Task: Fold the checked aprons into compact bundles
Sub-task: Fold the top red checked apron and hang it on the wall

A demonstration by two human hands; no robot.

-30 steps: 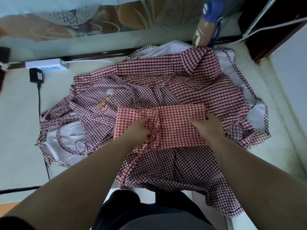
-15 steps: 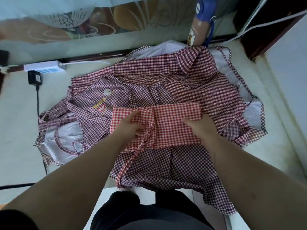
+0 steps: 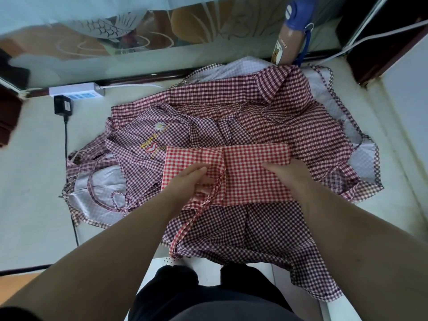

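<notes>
A folded red-and-white checked apron lies on top of a heap of darker maroon checked aprons spread on the pale surface. My left hand holds the red apron's left flap at the middle fold, thumb and fingers around the cloth edge. From that spot a red strap trails down toward me. My right hand lies flat on the right half of the red apron, fingers pointing left and pressing it down.
A white power strip and a black plug with its cable sit at the back left. A brown bottle with a blue cap stands at the back right. One maroon apron shows a daisy print. My dark-clothed knees are below.
My left hand has slid a little right along the left flap and its fingers have stretched out toward the middle fold. My right hand has stayed pressing on the right half.
</notes>
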